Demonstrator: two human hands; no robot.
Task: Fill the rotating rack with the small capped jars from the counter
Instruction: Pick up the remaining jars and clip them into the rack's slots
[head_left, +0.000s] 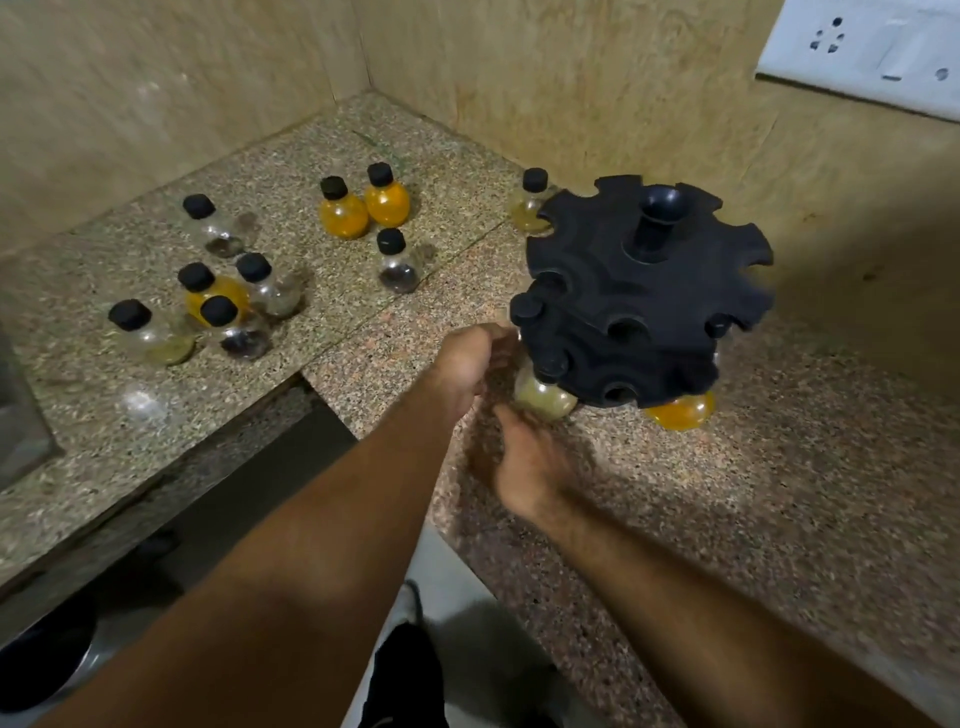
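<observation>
Both hands meet at the lower left edge of the black plastic notched rotating rack (644, 296), right of the frame's centre. The left hand (467, 366) is curled, its fingers hidden behind its back where they reach the rack's rim, so what they press cannot be told. The right hand (524, 467), blurred, has its fingers loosely spread and pointing up towards a small round glass jar of pale greenish powder with a black cap (545, 397), which hangs in a lower notch of the rack; whether the fingers touch it cannot be told.

On the speckled granite counter (779, 467), at the left of the frame, stands a cluster of five small black-capped glass jars (208, 306), one yellow-filled, the others mostly clear. Further right, above centre, sit two jars of bright yellow powder (363, 208), touching, and just below them a clear jar with dark contents (397, 262). Another pale jar (530, 202) stands just beside the rack's upper left edge. Under the rack's lower right rim shows a yellow-filled jar (678, 413). A white wall socket plate (872, 47) fills the upper right corner.
</observation>
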